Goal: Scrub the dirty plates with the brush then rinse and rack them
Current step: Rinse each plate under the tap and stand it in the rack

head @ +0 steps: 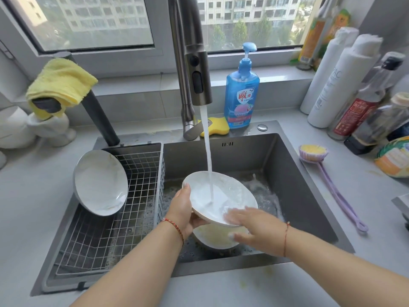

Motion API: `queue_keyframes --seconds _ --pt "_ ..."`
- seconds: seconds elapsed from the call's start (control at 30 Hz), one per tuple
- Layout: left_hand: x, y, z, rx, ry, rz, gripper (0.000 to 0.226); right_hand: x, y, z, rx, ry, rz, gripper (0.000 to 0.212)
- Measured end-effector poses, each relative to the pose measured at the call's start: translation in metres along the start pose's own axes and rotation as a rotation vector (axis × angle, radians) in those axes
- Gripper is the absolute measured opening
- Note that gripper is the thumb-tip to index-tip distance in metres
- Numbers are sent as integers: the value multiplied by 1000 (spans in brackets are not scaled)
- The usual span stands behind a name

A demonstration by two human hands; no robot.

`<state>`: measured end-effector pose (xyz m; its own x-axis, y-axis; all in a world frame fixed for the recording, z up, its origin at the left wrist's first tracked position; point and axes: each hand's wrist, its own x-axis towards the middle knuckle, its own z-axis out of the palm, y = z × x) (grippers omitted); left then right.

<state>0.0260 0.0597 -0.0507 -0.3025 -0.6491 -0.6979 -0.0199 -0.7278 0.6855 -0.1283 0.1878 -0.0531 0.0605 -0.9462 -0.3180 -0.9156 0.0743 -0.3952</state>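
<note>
In the sink [287, 173], left hand [181, 209] gripping plate [212, 196], right hand [254, 227] flat on it, rack [132, 196] holding one plate [99, 182]

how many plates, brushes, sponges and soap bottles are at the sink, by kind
plates: 3, one in the rack, one under the tap held by the left hand with the right hand on it, one dirty plate below
brushes: 1
sponges: 1
soap bottles: 1
total: 6
</note>
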Motion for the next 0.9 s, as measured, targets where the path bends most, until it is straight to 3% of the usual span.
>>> queue_keyframes --seconds 0.1,0.2,0.3,0.33,0.47,0.57,0.73,0.9 --pt "-3 7 4 11 -3 -29 44 1 -1 7 18 319 -144 33" --pt "-5 13 12 103 2 14 36 8 0 12 62 349 -129 31" --pt "-8 12 28 253 -17 80 29 11 -10 7 219 372 24 28" --pt "-10 9 35 295 -37 94 31 14 -10 5 277 380 58 17" --pt "-8 -6 61 479 -3 94 66 19 -11 2 557 333 186 28" --pt "1 -1 68 585 88 138 66 18 -6 3 702 299 224 19" --pt "18 29 67 542 145 229 40 10 -12 -3 1031 318 182 14" --pt "37 27 52 393 23 185 56 3 -12 -9 1301 367 126 10"
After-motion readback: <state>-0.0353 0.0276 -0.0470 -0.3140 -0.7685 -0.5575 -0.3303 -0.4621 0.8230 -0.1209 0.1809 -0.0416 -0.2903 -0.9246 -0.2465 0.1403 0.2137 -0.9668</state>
